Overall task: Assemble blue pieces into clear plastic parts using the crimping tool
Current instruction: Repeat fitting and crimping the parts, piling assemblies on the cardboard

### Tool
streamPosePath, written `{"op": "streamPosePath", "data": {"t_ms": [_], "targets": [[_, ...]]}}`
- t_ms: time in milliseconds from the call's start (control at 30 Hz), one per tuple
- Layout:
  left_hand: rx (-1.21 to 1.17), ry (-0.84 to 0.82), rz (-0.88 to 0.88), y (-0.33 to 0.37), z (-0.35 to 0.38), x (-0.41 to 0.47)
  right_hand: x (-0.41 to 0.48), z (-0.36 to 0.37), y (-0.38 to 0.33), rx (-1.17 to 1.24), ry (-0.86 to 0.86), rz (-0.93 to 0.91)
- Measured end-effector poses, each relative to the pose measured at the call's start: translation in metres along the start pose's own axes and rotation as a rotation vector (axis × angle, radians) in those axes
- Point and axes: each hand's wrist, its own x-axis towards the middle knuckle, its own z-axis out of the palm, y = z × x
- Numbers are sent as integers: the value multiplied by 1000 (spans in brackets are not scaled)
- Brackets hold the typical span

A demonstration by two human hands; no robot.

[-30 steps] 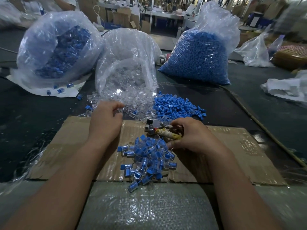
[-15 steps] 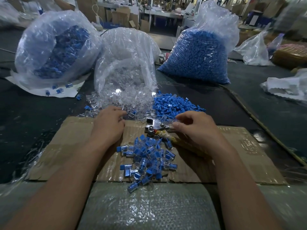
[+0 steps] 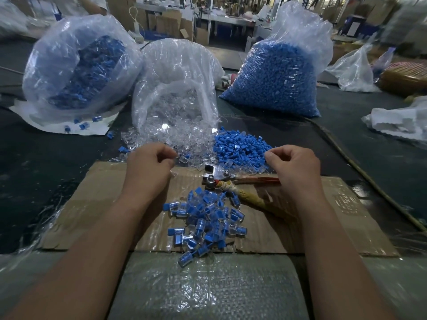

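Note:
The crimping tool (image 3: 217,175) lies on the cardboard (image 3: 323,227), with neither hand touching its red and yellow-wrapped handles. My left hand (image 3: 150,167) hovers at the near edge of the loose clear plastic parts (image 3: 184,139) with its fingers curled. A small clear part shows under its fingertips. My right hand (image 3: 293,167) is at the right edge of the loose blue pieces (image 3: 240,150), thumb and forefinger pinched together. Nothing shows between them. A heap of assembled blue-and-clear parts (image 3: 205,218) lies between my forearms.
At the back stand three plastic bags: assembled parts on the left (image 3: 76,70), clear parts in the open middle bag (image 3: 175,84), blue pieces on the right (image 3: 277,72). A cord (image 3: 360,172) runs along the dark table at right. Woven plastic sheeting (image 3: 208,287) covers the near edge.
My right hand let go of the crimping tool, which now lies on the cardboard, and moved up to the blue pile. My left hand shifted slightly at the clear parts.

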Motion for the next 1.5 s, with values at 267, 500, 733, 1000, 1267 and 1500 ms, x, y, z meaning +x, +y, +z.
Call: {"op": "streamPosePath", "data": {"t_ms": [267,500,733,1000,1267,1500], "targets": [[-65,23,-36,-1,-10,4,0,0,0,-2,-12,15],[383,-262,71,-2,-1,2,1,0,2,-8,-14,34],[111,-75,130,1,-2,-4,7,1,11,-22,45,80],[-108,-119,128,14,2,-14,27,12,26,-175,-31,54],[-218,-130,71,13,2,-12,31,27,29,-300,-142,20],[-326,-174,14,17,0,-13,33,28,29,-264,-65,70]]}}
